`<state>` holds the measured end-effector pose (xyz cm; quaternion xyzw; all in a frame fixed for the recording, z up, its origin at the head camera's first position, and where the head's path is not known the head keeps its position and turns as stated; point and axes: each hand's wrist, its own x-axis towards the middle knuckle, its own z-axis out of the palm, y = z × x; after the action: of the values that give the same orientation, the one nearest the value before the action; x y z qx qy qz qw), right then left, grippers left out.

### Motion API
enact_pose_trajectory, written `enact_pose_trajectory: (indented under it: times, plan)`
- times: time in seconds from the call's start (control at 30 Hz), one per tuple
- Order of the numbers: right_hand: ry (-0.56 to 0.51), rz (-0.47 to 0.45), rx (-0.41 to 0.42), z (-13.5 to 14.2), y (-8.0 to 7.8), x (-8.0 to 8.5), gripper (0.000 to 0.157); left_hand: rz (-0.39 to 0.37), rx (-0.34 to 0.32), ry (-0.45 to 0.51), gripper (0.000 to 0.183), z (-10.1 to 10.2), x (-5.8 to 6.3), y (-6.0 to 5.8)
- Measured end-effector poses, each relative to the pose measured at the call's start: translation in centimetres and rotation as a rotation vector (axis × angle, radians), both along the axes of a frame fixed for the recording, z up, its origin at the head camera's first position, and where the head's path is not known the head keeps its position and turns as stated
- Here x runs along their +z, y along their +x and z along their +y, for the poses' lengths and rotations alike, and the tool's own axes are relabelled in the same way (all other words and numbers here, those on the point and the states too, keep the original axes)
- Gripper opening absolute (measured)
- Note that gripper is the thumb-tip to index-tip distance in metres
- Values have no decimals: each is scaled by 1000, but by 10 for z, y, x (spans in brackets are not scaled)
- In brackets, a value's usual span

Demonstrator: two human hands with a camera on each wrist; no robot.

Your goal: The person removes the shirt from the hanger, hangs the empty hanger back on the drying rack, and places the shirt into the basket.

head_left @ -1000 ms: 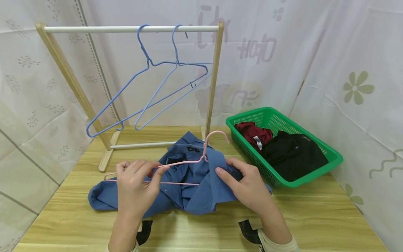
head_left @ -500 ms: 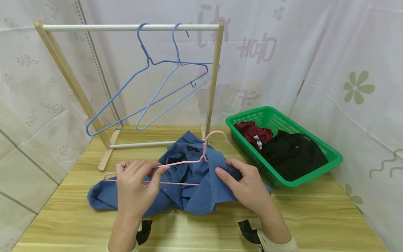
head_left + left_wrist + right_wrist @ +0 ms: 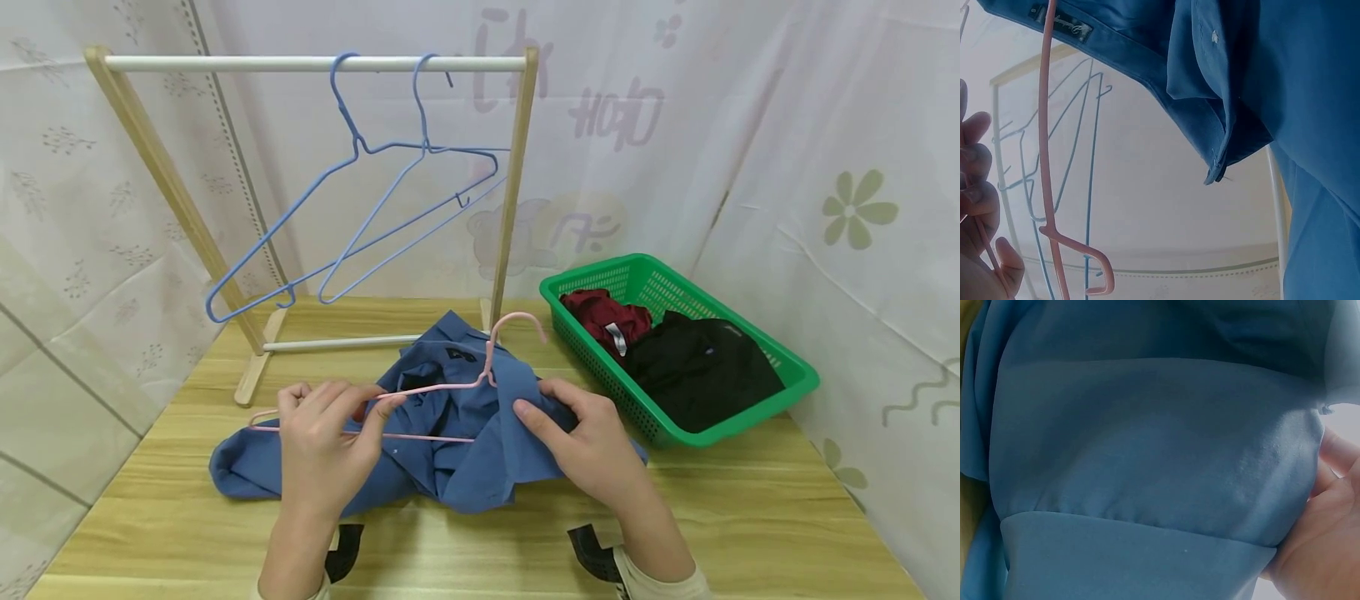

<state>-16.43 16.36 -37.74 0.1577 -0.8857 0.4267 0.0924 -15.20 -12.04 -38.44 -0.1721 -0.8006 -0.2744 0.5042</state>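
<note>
A blue collared shirt (image 3: 465, 475) lies bunched on the table, a dark label inside its collar. A pink hanger (image 3: 442, 387) lies partly inside it, its hook standing up past the collar and its right end hidden under the cloth. My left hand (image 3: 326, 437) pinches the hanger's upper arm between thumb and fingers. My right hand (image 3: 588, 437) grips the shirt's front edge to the right of the hook, thumb on top. In the left wrist view the pink hanger (image 3: 1046, 125) crosses in front of the label. Blue cloth (image 3: 1147, 450) fills most of the right wrist view beside my palm.
Behind the shirt stands a wooden rack (image 3: 517, 183) with a white rail (image 3: 262, 63). Two blue hangers (image 3: 300, 200) hang from it. A green basket (image 3: 798, 379) at the right holds a dark red garment (image 3: 600, 321) and a black garment (image 3: 701, 371).
Both hands, the shirt and the pink hanger keep their places. The hanging blue hanger on the right sways slightly, and the head view shifts a little.
</note>
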Motion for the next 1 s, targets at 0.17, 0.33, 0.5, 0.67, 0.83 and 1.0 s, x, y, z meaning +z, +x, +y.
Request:
enact_pose_trajectory:
  times: [0.17, 0.33, 0.5, 0.67, 0.83, 1.0]
  plan:
    - [13, -10, -2, 0, 0, -1, 32, -1, 8, -4, 19, 0, 0, 0]
    - [11, -19, 6, 0, 0, -2, 32, -2, 4, -2, 20, 0, -1, -1]
    - [14, -41, 1, 0, 0, -2, 34, -7, 4, -3, 21, 0, -2, -1]
    - [20, -52, 1, -1, 0, -3, 35, -12, 4, -3, 21, -1, -3, -1]
    - [24, -62, 0, -2, 0, -4, 35, -16, 4, -3, 22, -2, -5, -1]
    - [27, -64, 5, -3, -1, -5, 34, -24, 3, 2, 22, -2, -7, -1]
